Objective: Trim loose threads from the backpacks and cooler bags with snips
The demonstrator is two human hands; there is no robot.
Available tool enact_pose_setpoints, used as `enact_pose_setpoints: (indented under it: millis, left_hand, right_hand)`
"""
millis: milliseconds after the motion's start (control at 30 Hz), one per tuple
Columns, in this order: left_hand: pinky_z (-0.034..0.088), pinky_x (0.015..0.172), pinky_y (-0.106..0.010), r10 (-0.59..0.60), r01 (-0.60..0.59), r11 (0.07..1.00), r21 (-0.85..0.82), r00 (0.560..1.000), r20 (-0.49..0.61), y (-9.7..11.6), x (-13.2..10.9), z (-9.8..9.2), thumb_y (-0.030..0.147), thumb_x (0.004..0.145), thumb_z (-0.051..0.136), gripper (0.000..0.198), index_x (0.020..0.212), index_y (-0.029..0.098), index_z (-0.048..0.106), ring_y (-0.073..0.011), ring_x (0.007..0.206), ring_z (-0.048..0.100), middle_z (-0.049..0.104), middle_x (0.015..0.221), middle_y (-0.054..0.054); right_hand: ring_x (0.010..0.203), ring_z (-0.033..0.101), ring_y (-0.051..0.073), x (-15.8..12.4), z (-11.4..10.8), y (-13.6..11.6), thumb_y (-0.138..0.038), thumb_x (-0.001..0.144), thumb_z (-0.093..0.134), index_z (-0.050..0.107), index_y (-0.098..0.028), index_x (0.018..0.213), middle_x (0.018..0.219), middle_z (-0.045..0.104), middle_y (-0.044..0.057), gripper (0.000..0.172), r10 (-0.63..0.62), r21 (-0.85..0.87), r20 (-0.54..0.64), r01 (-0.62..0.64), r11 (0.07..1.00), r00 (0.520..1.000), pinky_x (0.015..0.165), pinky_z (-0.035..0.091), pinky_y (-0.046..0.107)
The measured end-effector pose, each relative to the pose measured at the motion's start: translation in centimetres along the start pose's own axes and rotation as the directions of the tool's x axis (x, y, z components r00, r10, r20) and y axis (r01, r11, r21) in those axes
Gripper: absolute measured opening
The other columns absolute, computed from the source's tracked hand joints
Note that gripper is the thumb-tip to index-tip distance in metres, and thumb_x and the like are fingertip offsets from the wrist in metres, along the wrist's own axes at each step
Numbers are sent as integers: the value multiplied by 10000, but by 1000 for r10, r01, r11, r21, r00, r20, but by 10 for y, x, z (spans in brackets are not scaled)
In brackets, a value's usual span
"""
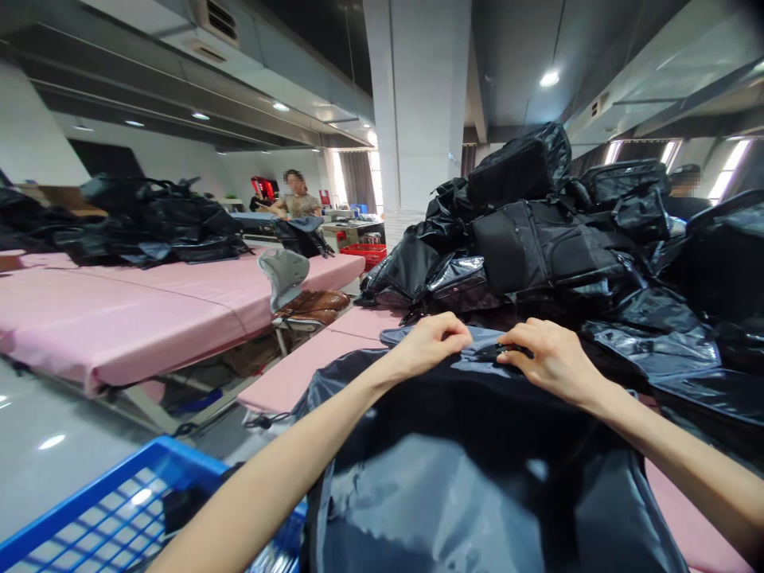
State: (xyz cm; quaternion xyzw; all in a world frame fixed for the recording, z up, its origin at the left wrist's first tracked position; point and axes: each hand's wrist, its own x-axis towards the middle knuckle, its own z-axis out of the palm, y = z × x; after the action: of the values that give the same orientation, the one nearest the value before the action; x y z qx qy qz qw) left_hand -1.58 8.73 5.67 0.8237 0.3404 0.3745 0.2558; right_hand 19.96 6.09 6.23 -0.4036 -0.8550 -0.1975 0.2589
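A large black bag with a shiny grey-blue lining [430,493] lies opened out in front of me on a pink-covered table. My left hand [438,338] is closed in a pinch at the bag's far edge; what sits between its fingertips, if anything, is hidden. Just to the right, my right hand [546,354] pinches a small black piece [490,352] between thumb and fingers, over a grey-blue flap. I cannot make out what kind of part this is. The two hands are a short gap apart.
Black bags [525,247], some in shiny plastic, are heaped beyond my right hand. A blue plastic basket [161,454] stands at lower left. Another pink table [149,310] bears more bags. Further back are a grey chair [283,278], a white pillar [418,111] and other people.
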Motion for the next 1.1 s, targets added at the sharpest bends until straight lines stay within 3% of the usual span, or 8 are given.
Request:
enact_pose_setpoints:
  millis: [167, 433, 567, 667, 833, 900, 967, 1100]
  left_hand:
    - [397, 603, -231, -87, 57, 985, -165, 980, -180, 5, -9, -21, 424, 852, 374, 435, 615, 123, 580, -98, 583, 473, 542, 605, -10]
    - [428, 834, -328, -205, 262, 830, 492, 964, -169, -15, -104, -91, 349, 677, 662, 353, 986, 185, 611, -189, 915, 548, 606, 994, -58]
    - [455, 819, -325, -537, 523, 819, 235, 843, -6, -38, -141, -109, 278, 685, 632, 433, 1098, 168, 559, -184, 925, 580, 619, 1059, -70]
    - [457, 834, -314, -587, 599, 801, -13, 789, 182, -44, -145, -116, 244, 653, 647, 525, 1156, 158, 528, -192, 974, 578, 612, 1113, -84]
    - [443, 848, -338, -520, 500, 817, 287, 854, -7, -18, -141, -101, 262, 706, 626, 502, 1185, 171, 506, -199, 992, 565, 611, 1101, -86]
    - [404, 893, -381, -378, 398, 695, 599, 911, -167, 1, -142, -83, 279, 756, 597, 398, 1138, 184, 539, -214, 1021, 539, 598, 1112, -95]
    - [390, 881, -413, -346, 275, 496, 824, 932, -103, 17, -146, -63, 332, 754, 611, 283, 986, 171, 619, -251, 995, 541, 622, 1027, -114]
    - [430, 737, -368, -657, 3, 352, 936, 713, 245, 21, -149, -33, 301, 690, 672, 175, 635, 138, 641, -252, 761, 604, 645, 713, -116]
  right_hand:
    - [680, 580, 151, 4, 3, -3, -312, 803, 555, 663, -235, 784, 726, 649, 10, 135, 68, 18, 69, -70, 997, 995, 589, 381, 243]
    - [670, 615, 211, 3, 16, 16, -590, 798, 400, 653, -251, 839, 798, 670, 43, 424, 142, 87, 41, -145, 986, 989, 526, 392, 287]
    - [607, 589, 210, 7, 19, 19, -730, 739, 337, 654, -267, 830, 750, 670, 58, 569, 191, 54, 52, -194, 980, 980, 465, 330, 276]
    - [600, 561, 190, 5, 27, 26, -804, 700, 257, 647, -266, 860, 762, 664, 65, 683, 203, 24, 12, -203, 979, 979, 462, 294, 267]
    - [606, 534, 149, -4, 43, 40, -799, 700, 274, 631, -291, 950, 751, 640, 22, 669, 177, 11, -76, -177, 984, 981, 494, 261, 259]
    - [599, 524, 135, -5, 45, 41, -776, 714, 309, 631, -283, 978, 762, 641, 20, 646, 181, 2, -92, -182, 983, 979, 497, 246, 257]
    - [608, 524, 130, -4, 45, 39, -766, 724, 303, 632, -270, 1003, 775, 646, 24, 657, 189, -29, -93, -192, 981, 978, 500, 229, 255]
    - [650, 551, 137, 0, 38, 31, -817, 666, 191, 639, -228, 1027, 782, 657, 38, 823, 243, -75, -67, -247, 966, 968, 522, 206, 274]
